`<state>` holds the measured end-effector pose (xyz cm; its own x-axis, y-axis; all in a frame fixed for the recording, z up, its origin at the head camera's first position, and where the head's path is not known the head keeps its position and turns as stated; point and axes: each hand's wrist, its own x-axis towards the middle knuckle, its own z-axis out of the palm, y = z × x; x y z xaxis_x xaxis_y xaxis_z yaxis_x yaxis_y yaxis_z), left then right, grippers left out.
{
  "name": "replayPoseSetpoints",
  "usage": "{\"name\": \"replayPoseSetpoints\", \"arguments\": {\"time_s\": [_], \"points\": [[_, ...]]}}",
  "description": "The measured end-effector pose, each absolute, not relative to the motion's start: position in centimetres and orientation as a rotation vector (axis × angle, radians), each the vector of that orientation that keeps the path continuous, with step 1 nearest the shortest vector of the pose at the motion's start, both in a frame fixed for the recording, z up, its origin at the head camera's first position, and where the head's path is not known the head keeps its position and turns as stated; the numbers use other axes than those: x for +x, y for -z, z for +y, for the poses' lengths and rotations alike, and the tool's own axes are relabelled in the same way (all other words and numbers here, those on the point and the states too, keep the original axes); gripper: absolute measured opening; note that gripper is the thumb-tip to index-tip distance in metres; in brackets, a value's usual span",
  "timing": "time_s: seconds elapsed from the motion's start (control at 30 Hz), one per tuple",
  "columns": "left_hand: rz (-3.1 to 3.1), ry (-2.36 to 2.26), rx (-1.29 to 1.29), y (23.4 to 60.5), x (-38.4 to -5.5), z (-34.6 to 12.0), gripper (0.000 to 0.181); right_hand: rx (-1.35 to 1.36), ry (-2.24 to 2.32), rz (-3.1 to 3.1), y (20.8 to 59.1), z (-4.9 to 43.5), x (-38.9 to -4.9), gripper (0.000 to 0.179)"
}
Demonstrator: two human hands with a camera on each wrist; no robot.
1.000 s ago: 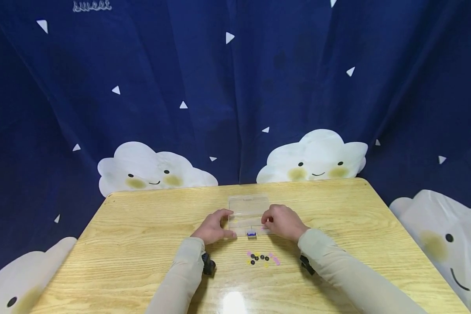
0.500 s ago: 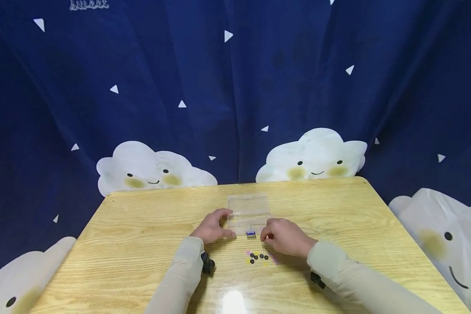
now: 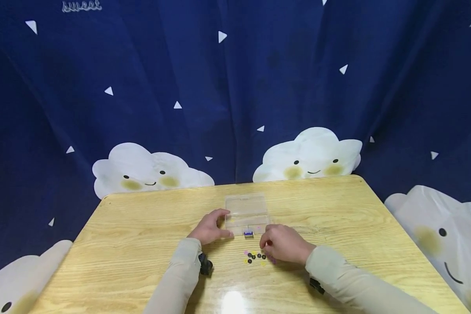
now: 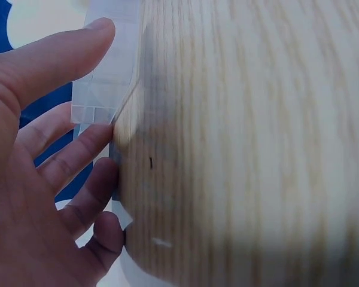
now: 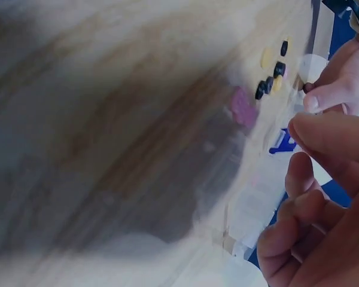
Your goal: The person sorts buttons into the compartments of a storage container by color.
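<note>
A clear plastic box (image 3: 243, 205) lies with its lid raised, a blue clasp (image 3: 248, 234) at its front. My left hand (image 3: 209, 227) holds its left end; in the left wrist view the thumb lies on the near side of the box (image 4: 105, 89), some fingers behind it. A few yellow and pink spots show inside. My right hand (image 3: 284, 243) hovers over the right side of small black button-like discs (image 3: 259, 256), fingers loosely bent. In the right wrist view nothing shows between its thumb and fingers, with pink discs (image 5: 243, 107) close by on the wood.
Yellow discs (image 3: 263, 264) lie among the black ones in front of the box. The wooden table (image 3: 149, 235) ends at the back against a dark blue curtain (image 3: 235, 87) with cloud prints. Dark wrist cameras (image 3: 206, 264) sit under both sleeves.
My right hand has moved from the box's right compartment toward me, down to the discs, covering some pink ones. My left hand stays on the box. The head view has shifted slightly.
</note>
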<state>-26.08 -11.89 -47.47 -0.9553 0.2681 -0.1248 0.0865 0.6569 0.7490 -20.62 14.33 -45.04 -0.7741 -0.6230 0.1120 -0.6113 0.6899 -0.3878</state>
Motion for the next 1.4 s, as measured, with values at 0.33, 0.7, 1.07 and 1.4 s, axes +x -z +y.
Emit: {"name": "replayPoseSetpoints", "arguments": {"time_s": [0.33,0.7,1.07,1.4], "points": [[2.625,-1.19,0.31,47.8,-26.2,-12.0,0.073,-1.094,0.631,2.87,46.1,13.9,-20.1,0.01],[2.645,-1.196,0.297,47.9,-25.9,-12.2,0.073,-1.085,0.622,2.915,47.2,13.2,-20.2,0.01],[2.642,-1.191,0.313,48.1,-25.9,-12.2,0.072,-1.048,0.591,2.916,46.9,13.0,-19.9,0.009],[2.647,-1.19,0.31,47.7,-26.2,-12.2,0.073,-1.024,0.61,2.968,46.9,12.6,-19.7,0.009]]}}
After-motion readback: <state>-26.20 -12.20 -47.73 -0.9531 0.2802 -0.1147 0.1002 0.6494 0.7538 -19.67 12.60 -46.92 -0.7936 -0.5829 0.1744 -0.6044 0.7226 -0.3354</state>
